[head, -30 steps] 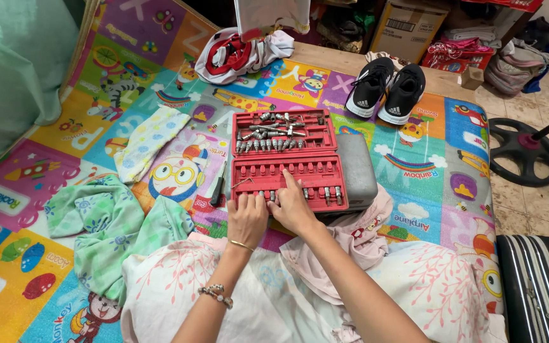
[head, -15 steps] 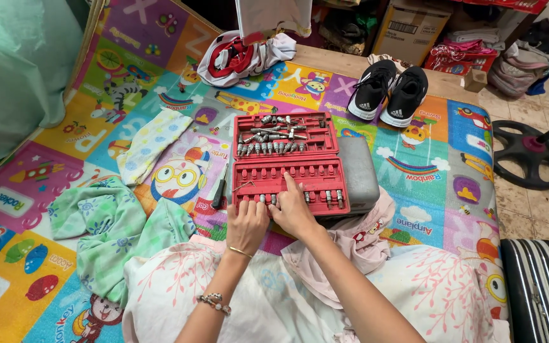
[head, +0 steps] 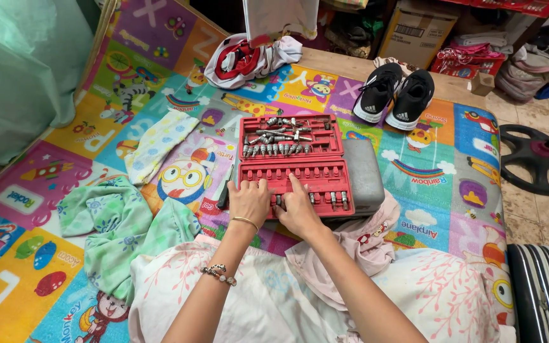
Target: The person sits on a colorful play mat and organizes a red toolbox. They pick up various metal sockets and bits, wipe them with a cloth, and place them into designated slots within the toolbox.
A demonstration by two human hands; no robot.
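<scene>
Head camera, looking down: a person seated on a bright picture play mat [head: 414, 165] works both hands over an open red tool case [head: 290, 166] lying just in front of the lap. The left hand [head: 249, 202] rests flat on the near tray's left end, fingers loosely spread over the slots. The right hand [head: 298, 209] sits beside it, nearly touching, with its forefinger stretched onto a row of small metal sockets [head: 335, 198]; whether either hand pinches a piece cannot be told.

The far tray holds a loose jumble of metal bits [head: 277, 141], while most near-tray slots look bare. The work in hand appears to be seating pieces into the near tray, at an early stage; the next move seems to call for a fine fingertip grip and a matching slot.

Around the case: a grey lid [head: 363, 174] touching its right side, black shoes [head: 395, 94] well beyond, green cloth [head: 119, 222] to the left, and pink cloth [head: 357, 244] under the right forearm.
</scene>
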